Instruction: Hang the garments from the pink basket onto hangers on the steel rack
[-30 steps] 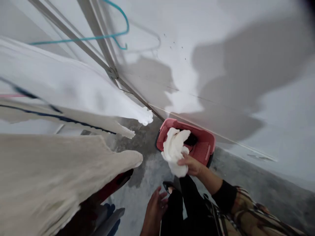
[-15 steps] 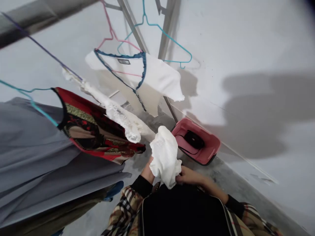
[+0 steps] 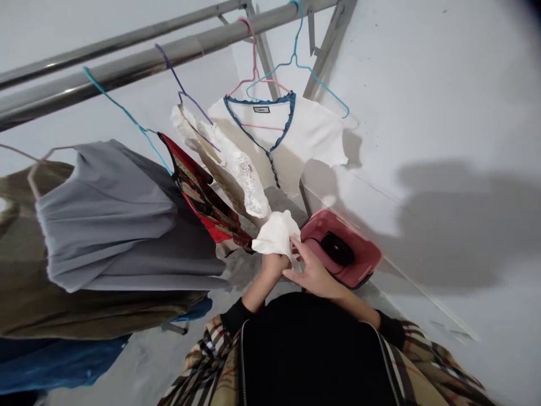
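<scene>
A bunched white cloth (image 3: 276, 234) is held up in front of my body. My left hand (image 3: 274, 264) is closed on it from below, its fingers partly covered by the fabric. My right hand (image 3: 315, 273) lies against the right side of the cloth with thumb and fingers apart, fingertips touching it. Just behind hangs a white lace-trimmed garment (image 3: 240, 169) on a purple hanger (image 3: 181, 84). I cannot tell whether the bunched cloth is part of that garment.
A white top with blue trim (image 3: 319, 132) hangs on a pink hanger (image 3: 254, 51) from the metal rail (image 3: 186, 51). Left are a red patterned garment (image 3: 198, 197) and a grey garment (image 3: 110, 214). A pink bin (image 3: 363, 265) holding a black object stands by the wall.
My view has tilted up, bringing the rail into sight. The white cloth sits higher and more bunched. My right hand has moved up along it and its fingers have spread.
</scene>
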Motion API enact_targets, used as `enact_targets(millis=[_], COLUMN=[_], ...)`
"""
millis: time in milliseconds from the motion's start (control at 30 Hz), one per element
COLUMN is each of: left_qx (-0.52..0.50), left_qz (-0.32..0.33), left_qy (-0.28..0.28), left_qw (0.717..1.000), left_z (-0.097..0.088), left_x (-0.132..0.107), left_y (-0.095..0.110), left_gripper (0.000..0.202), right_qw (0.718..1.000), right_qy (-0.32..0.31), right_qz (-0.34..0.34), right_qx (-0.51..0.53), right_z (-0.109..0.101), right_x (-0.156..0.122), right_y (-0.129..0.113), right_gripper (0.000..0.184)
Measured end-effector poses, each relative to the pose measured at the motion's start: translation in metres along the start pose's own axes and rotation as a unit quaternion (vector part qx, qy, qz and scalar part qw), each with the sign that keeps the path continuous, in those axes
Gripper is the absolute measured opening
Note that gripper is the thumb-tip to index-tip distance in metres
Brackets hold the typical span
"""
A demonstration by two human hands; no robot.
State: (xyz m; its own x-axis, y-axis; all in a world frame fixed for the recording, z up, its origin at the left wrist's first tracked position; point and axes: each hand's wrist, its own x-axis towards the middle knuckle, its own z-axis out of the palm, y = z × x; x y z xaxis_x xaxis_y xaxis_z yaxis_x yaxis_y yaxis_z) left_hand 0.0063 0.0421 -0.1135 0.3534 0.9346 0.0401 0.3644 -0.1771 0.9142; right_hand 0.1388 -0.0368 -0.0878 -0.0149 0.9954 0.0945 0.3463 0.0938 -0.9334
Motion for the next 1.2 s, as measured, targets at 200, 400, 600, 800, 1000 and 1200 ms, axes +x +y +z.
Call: enact_targets(millis=[200,400,600,800,1000,1200], left_qx=[-0.020,-0.152,-0.121,-0.131,-0.156,-0.082], left_qz=[0.029,-0.080,-0.064,0.004,0.025,0.054], left_qy=[0.020,0.069,-0.005,-0.055,-0.009,0.080], left_qw=[0.999,0.983,0.991,0.990,0.987,0.992], left_z=[-0.007,-0.026,-0.042,-0.038,-0.033,-0.047], left_x=[-0.015,-0.017,-0.014,-0.010,-0.007,-0.001], left_y=[0.024,0.040,0.031,0.042,0.066,0.075], left_gripper=[0.037,0.037,0.030,0.042,0.032,0.029], right_qw=[0.991,0.927,0.920,0.960,0.989,0.991], right_qy=[0.095,0.134,0.095,0.009,0.015,0.106], right_qz=[0.023,0.122,0.119,0.087,0.012,-0.076], right_qx=[0.094,0.328,0.362,0.267,0.144,0.006], right_z=[-0.005,-0.053,-0.080,-0.078,-0.080,-0.093], right_x=[0.019,0.034,0.051,0.063,0.067,0.068], right_y=[-0.009,-0.036,-0.061,-0.079,-0.080,-0.072], right_gripper=[0.032,0.023,0.029,0.025,0.025,0.024])
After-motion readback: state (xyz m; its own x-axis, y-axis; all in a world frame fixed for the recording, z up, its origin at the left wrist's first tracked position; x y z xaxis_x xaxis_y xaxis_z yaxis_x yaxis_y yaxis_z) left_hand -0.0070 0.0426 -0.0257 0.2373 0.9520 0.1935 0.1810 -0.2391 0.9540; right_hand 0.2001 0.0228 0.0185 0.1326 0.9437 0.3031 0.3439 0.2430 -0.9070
